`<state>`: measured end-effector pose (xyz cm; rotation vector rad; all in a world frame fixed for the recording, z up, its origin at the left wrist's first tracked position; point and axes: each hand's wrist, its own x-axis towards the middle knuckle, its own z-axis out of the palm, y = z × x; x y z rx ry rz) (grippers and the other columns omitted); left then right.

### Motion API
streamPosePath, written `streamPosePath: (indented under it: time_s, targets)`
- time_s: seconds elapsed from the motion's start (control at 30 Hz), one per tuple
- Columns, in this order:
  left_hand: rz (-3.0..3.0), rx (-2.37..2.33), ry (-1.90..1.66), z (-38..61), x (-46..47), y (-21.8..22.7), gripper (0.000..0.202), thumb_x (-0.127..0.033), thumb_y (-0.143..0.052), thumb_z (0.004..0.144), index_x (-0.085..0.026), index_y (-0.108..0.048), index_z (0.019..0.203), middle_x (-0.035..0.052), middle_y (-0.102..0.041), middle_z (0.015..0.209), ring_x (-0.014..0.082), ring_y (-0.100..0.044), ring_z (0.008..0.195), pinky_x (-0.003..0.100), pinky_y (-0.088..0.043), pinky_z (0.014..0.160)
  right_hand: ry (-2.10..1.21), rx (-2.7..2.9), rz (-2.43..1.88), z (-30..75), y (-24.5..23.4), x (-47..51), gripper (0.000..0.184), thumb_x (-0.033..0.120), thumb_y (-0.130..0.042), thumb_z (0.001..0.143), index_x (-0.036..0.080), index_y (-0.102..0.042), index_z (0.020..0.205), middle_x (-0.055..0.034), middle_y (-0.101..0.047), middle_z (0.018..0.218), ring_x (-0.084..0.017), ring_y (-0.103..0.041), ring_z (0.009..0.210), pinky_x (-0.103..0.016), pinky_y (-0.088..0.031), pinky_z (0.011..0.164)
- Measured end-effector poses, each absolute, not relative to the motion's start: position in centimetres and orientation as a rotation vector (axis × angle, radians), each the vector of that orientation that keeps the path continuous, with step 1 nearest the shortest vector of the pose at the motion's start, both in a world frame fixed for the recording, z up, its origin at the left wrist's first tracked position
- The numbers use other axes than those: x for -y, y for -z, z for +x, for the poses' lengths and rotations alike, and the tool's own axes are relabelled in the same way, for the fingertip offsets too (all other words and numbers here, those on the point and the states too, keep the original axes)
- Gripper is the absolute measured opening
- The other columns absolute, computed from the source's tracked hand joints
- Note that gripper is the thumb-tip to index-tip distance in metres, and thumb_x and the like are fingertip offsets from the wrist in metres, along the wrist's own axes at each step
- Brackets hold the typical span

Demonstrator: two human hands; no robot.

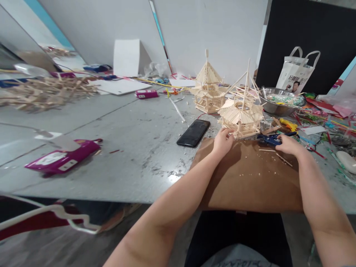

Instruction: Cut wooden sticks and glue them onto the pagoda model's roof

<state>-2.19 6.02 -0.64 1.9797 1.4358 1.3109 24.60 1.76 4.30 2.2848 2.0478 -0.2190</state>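
A pavilion model built of thin wooden sticks (241, 115) stands at the far edge of a brown mat, its upper part a frame of bare slanting sticks. At its front left corner is my left hand (223, 142), fingers bent and closed on the base; the fingertips are partly hidden. To the right, my right hand (289, 144) has its thumb and fingers closed on blue pliers (269, 139), which lie low over the mat's far edge. Loose sticks (283, 159) and small wood crumbs lie on the brown mat (250, 189) below the hands.
A second stick pavilion (209, 92) with a full pointed roof stands behind. Left of the mat lies a black phone (194, 132). Purple glue guns (66, 157) lie further left. A metal bowl (280, 107), a white bag (294, 74) and clutter fill the right.
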Motion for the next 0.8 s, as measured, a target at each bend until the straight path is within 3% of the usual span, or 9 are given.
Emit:
streamPosePath:
  time_s: [0.2, 0.43, 0.8]
  targets:
    - [1.956, -1.436, -1.351, -2.2, -5.8, 0.3, 0.022, -0.014, -0.046, 0.071, -0.014, -0.062, 0.087, 0.0064, -0.059, 0.092, 0.0117, -0.055, 0.068, 0.027, -0.046, 0.071, 0.085, -2.107, 2.440, 24.9, -5.0, -1.1, 0.058, 0.047, -0.053, 0.064, 0.017, -0.045, 0.112, -0.0123, -0.058, 0.109, -0.025, -0.057, 0.091, -0.030, -0.042, 0.069]
    - [1.962, -1.410, -1.389, -2.2, -5.6, 0.3, 0.022, -0.015, -0.046, 0.072, -0.014, -0.062, 0.087, 0.0061, -0.058, 0.089, 0.0119, -0.055, 0.067, 0.026, -0.045, 0.070, -0.065, -2.158, 2.419, 25.1, -4.7, -1.1, 0.056, 0.046, -0.053, 0.065, 0.018, -0.045, 0.113, -0.0132, -0.056, 0.113, -0.027, -0.056, 0.095, -0.033, -0.041, 0.071]
    - [1.973, -1.435, -1.378, -2.2, -5.7, 0.4, 0.021, -0.014, -0.047, 0.072, -0.015, -0.062, 0.087, 0.0056, -0.058, 0.089, 0.0119, -0.054, 0.068, 0.026, -0.045, 0.068, 0.191, -2.136, 2.506, 27.7, -5.0, -1.3, 0.056, 0.047, -0.056, 0.062, 0.018, -0.048, 0.109, -0.0104, -0.061, 0.099, -0.024, -0.058, 0.084, -0.032, -0.043, 0.069]
